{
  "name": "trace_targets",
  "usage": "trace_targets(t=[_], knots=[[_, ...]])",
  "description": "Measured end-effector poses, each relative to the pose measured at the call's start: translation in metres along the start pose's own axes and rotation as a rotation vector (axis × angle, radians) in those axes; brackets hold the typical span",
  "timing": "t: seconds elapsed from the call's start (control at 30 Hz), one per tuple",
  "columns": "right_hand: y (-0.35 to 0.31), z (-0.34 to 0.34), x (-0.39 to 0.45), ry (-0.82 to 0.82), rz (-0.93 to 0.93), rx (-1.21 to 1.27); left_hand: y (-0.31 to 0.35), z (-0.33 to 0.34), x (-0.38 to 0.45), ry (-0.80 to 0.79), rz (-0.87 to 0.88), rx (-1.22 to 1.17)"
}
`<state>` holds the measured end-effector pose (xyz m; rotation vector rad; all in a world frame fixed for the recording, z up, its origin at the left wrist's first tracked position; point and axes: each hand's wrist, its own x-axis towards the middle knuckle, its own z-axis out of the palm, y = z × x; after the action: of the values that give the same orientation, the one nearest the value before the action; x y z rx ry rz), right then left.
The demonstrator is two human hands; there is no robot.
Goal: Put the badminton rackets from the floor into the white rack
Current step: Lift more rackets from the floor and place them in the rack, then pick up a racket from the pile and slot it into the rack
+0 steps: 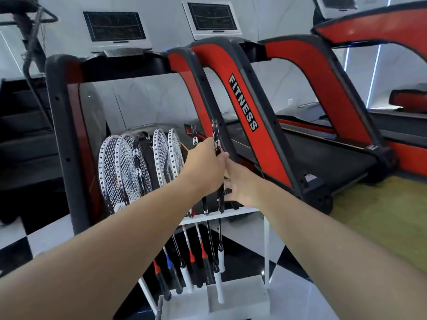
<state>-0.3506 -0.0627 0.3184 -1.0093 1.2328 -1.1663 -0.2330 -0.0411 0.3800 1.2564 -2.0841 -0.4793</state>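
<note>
Gripping: left hand [205, 163] curls round the frame of a black racket [216, 144] standing edge-on at the right end of the white rack [240, 212]; fingers wrapped, thumb side toward the camera.
Right hand: right hand [240, 183] sits just below and right of the left one, against the same racket's lower frame; fingers point away from the camera, so whether they clasp the frame or only press on it cannot be told.
Black racket: head up, shaft passing down through the rack's top bar, white-wrapped handle [219, 289] hanging above the rack's pale base [240, 296].
Neighbour: a second dark racket [194, 137] stands just left of it, mostly hidden behind the left hand.
White rackets: four white-framed heads [126, 167] stand upright side by side in the left part of the rack, one dark-framed head among them.
Handles: red, blue, black and white grips [184, 273] hang in a row below the top bar.
Surroundings: red and black treadmills [272, 116] lettered FITNESS stand right behind the rack; black-and-white checked floor [249, 239] beneath, green mat [381, 215] to the right.
</note>
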Motion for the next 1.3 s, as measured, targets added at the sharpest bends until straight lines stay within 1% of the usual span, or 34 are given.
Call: trace_targets(t=[0.1, 0.2, 0.47, 0.73, 0.83, 0.9, 0.93, 1.07, 1.1, 1.13, 1.2, 1.23, 1.3], knots=[[0.002, 0.001, 0.002, 0.033, -0.007, -0.018, -0.003, 0.005, 0.003, 0.014, 0.013, 0.037], [0.001, 0.003, 0.002, 0.047, -0.006, -0.03, -0.004, 0.007, 0.006, 0.019, 0.003, 0.001], [0.0, 0.007, -0.011, 0.011, 0.028, -0.043, -0.015, 0.008, 0.01, -0.007, -0.064, -0.014], [0.0, 0.012, -0.022, 0.01, 0.024, -0.005, -0.016, 0.005, 0.0, -0.048, -0.034, -0.039], [0.004, 0.012, -0.021, 0.056, 0.01, 0.018, -0.018, -0.003, -0.01, -0.066, -0.015, -0.072], [0.013, 0.01, -0.022, 0.123, -0.057, -0.003, -0.022, -0.011, -0.025, -0.082, 0.0, -0.126], [0.02, 0.009, -0.024, 0.181, -0.126, -0.041, -0.026, -0.015, -0.033, -0.092, 0.012, -0.149], [0.067, 0.009, -0.045, 0.492, -0.541, -0.191, -0.057, -0.02, -0.073, -0.084, 0.019, -0.218], [0.081, 0.011, -0.052, 0.529, -0.627, -0.219, -0.069, -0.019, -0.083, -0.082, -0.011, -0.254], [0.096, 0.015, -0.059, 0.531, -0.693, -0.258, -0.082, -0.017, -0.091, -0.087, -0.055, -0.295], [0.134, 0.023, -0.069, 0.463, -0.744, -0.379, -0.115, -0.008, -0.109, -0.11, -0.168, -0.37], [0.158, 0.028, -0.074, 0.415, -0.729, -0.441, -0.133, -0.003, -0.118, -0.125, -0.221, -0.383], [0.209, 0.037, -0.083, 0.304, -0.626, -0.54, -0.173, 0.012, -0.135, -0.168, -0.329, -0.387]])
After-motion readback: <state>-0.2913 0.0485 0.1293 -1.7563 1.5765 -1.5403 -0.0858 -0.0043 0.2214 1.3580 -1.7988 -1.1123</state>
